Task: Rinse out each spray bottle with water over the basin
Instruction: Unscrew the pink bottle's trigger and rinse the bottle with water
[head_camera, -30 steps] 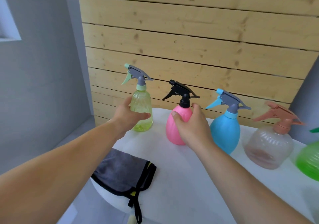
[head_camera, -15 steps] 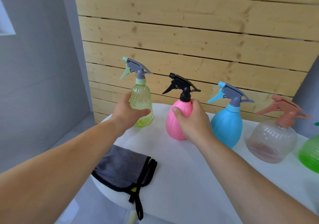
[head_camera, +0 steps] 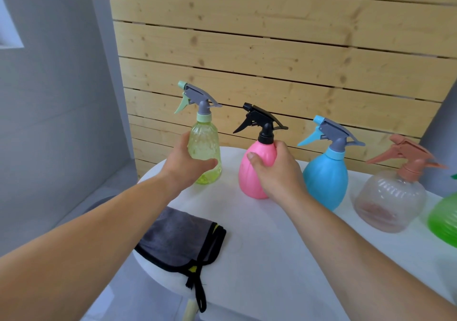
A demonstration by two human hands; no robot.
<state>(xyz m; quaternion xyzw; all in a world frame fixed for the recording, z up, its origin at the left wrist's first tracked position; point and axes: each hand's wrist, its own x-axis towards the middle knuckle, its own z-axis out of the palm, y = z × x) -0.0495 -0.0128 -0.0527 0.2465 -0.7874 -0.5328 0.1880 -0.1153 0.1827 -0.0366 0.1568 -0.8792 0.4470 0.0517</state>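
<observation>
5 spray bottles are seen standing in a row along the far side of a white table (head_camera: 272, 246), in front of a wall of pale wooden slats (head_camera: 272, 48). Each bottle is set upright, its long axis vertical, and on the 4 whose heads are in view the nozzle is pointed to the left with the trigger hanging below it. The yellow-green bottle (head_camera: 205, 145), at the far-left end of the row, is gripped around its clear ribbed body by the left hand (head_camera: 188, 164), with the thumb laid across the near side and the fingers wrapped behind. The pink bottle (head_camera: 248, 182), just to its right and topped by a black spray head, is gripped by the right hand (head_camera: 277, 174), which is curled over its shoulder from the right, the thumb pressed on the near face. Both bases appear to be resting on the tabletop. Further right are found the blue bottle (head_camera: 326, 179) with a grey and blue head, the clear bottle (head_camera: 388, 202) with a terracotta head, and the green bottle (head_camera: 445, 219), which is cut off by the right edge so that its head is hidden. A folded grey cloth (head_camera: 180, 236) with black trim is laid on the near-left edge of the table, its loop hanging over the rim.
</observation>
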